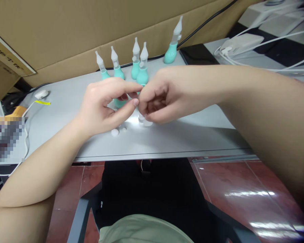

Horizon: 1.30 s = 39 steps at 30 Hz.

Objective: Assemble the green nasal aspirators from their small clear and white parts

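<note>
My left hand (105,104) is curled, its thumb and index finger reaching to the fingers of my right hand. My right hand (164,96) is closed, fingers bent inward. Whatever lies between the fingertips is hidden from me. Behind my left fingers a turquoise rubber bulb (120,103) partly shows. Small clear and white parts (141,118) lie under my right hand. A white round piece (115,132) and a smaller white piece (124,129) are below my left hand. Beyond stand several turquoise bulb aspirators with white pointed tips, one (142,72) just past my fingertips.
Another bulb aspirator (170,52) stands at the back right beside a black flat device (199,54). White cables and a white adapter (245,44) lie farther right. Cardboard (78,37) walls the back of the grey table (172,141). A white plug (42,94) is at the left.
</note>
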Available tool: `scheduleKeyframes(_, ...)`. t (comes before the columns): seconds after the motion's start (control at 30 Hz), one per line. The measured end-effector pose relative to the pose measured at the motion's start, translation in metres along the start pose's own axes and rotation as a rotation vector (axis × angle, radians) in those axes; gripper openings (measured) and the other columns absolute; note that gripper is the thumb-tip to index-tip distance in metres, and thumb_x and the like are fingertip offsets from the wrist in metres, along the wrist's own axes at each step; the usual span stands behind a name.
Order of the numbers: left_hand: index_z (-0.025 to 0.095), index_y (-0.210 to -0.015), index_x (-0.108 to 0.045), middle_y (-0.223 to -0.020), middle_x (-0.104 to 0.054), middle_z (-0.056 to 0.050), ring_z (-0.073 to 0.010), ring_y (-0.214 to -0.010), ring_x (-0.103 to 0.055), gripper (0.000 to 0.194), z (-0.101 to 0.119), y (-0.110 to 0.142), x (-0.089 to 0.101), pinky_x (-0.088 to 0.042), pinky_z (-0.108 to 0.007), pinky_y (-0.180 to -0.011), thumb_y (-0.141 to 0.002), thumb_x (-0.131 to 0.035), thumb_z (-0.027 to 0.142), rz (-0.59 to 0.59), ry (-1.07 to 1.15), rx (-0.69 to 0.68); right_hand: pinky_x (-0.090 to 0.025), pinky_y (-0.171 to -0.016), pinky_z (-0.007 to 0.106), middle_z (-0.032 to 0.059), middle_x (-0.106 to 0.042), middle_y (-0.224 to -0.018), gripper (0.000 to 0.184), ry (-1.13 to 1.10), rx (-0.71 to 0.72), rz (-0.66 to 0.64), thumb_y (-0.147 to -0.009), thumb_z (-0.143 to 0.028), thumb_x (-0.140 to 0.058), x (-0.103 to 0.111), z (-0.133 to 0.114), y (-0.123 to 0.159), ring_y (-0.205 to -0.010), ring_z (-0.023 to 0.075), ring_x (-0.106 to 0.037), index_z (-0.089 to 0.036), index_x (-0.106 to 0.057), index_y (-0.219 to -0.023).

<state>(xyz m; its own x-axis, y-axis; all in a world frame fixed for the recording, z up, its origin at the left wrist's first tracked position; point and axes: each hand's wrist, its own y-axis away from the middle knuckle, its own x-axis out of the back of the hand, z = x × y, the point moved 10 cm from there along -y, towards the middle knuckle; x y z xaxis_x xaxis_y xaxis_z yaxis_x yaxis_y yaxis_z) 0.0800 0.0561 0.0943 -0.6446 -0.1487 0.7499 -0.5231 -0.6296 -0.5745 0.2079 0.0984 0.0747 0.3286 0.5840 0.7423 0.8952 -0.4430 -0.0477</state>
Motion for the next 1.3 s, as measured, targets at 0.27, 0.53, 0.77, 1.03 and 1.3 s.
scheduleKeyframes(0.27, 0.033, -0.150, -0.094, -0.136, -0.089, -0.013, -0.0299, -0.124, -0.084, 0.048, -0.002, 0.003, 0.017, -0.079, -0.046, -0.105, -0.126, -0.064, 0.061, 0.157, 0.030, -0.132, -0.057, -0.056, 0.023, 0.0021, -0.086, -0.089, 0.012, -0.520, 0.025, 0.290, -0.094, -0.012, -0.092, 0.025, 0.002, -0.004, -0.075, 0.0160, -0.079, -0.021, -0.084, -0.093)
scheduleKeyframes(0.53, 0.045, -0.135, -0.101, -0.145, -0.090, -0.005, -0.0282, -0.132, -0.086, 0.026, 0.006, 0.004, 0.026, -0.078, -0.051, -0.109, -0.125, -0.078, 0.037, 0.079, -0.096, -0.172, -0.060, -0.061, 0.021, 0.0002, -0.074, -0.079, 0.017, -0.777, -0.115, 0.178, -0.101, -0.017, -0.093, 0.002, 0.018, -0.018, -0.069, 0.0163, -0.076, -0.020, -0.077, -0.094)
scheduleKeyframes(0.77, 0.044, -0.131, -0.102, -0.141, -0.094, -0.004, -0.0278, -0.127, -0.090, 0.020, 0.007, 0.003, 0.028, -0.079, -0.051, -0.116, -0.123, -0.084, 0.044, 0.089, -0.098, -0.173, -0.060, -0.060, 0.023, 0.0010, -0.076, -0.078, 0.020, -0.693, -0.153, 0.189, -0.100, -0.021, -0.095, 0.002, 0.022, -0.018, -0.069, 0.0183, -0.076, -0.023, -0.076, -0.092)
scheduleKeyframes(1.03, 0.029, -0.139, -0.099, -0.134, -0.099, -0.005, -0.0234, -0.119, -0.093, 0.059, -0.020, 0.006, 0.018, -0.080, -0.042, -0.114, -0.129, -0.069, 0.079, 0.161, 0.006, 0.001, -0.060, -0.067, 0.027, 0.0001, -0.078, -0.090, 0.020, -0.447, 0.040, 0.574, -0.100, -0.020, -0.096, 0.042, 0.001, 0.003, -0.075, 0.0163, -0.072, -0.026, -0.077, -0.102)
scheduleKeyframes(1.3, 0.032, -0.145, -0.098, -0.129, -0.100, -0.006, -0.0281, -0.118, -0.096, 0.052, -0.030, 0.005, 0.008, -0.083, -0.046, -0.107, -0.131, -0.069, 0.073, 0.034, 0.050, 0.135, -0.067, -0.092, 0.028, 0.0030, -0.087, -0.101, 0.022, -0.214, 0.252, 0.620, -0.100, -0.038, -0.100, 0.041, -0.019, 0.011, -0.096, 0.0184, -0.080, -0.026, -0.086, -0.089)
